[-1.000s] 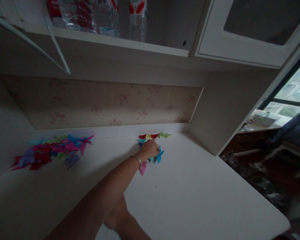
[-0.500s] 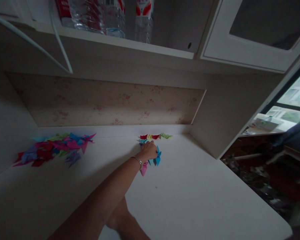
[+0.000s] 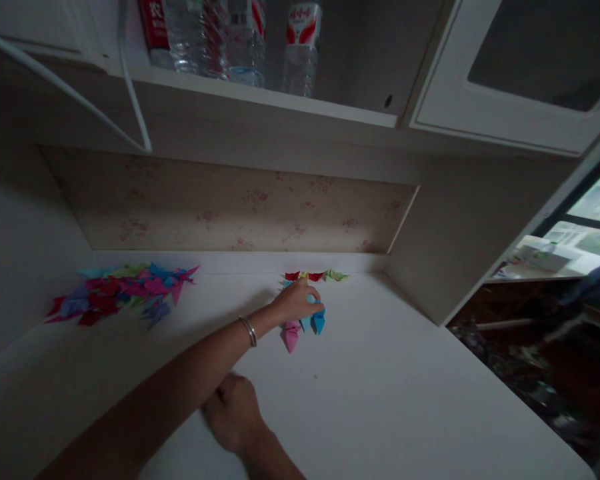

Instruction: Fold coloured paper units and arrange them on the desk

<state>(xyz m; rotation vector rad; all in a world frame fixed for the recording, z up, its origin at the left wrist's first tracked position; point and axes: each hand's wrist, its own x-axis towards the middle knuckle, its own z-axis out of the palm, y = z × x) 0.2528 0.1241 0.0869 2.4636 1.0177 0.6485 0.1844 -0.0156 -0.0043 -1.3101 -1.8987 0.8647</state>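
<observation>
My left hand (image 3: 297,301), with a bracelet at its wrist, reaches over a small group of folded paper cranes on the white tabletop. Its thumb and forefinger stand apart at the top of a blue paper crane (image 3: 319,321). Just below the palm lie a pink paper crane (image 3: 291,337) and a light blue one, partly covered. Behind the hand, red paper cranes (image 3: 316,276) and a pale green one (image 3: 337,275) form a row. My right hand (image 3: 234,410) is closed under my left forearm; whatever its curled fingers hold is hidden.
A heap of colourful paper cranes (image 3: 115,293) lies at the left back of the tabletop (image 3: 380,400). Overhead, a shelf (image 3: 280,99) bears plastic bottles (image 3: 303,50), and a white cable (image 3: 140,123) hangs down. A side panel (image 3: 460,220) stands at the right.
My left thumb and forefinger have parted at the blue crane. My right hand has moved up and shows more beside the left forearm. The whole view has shifted slightly.
</observation>
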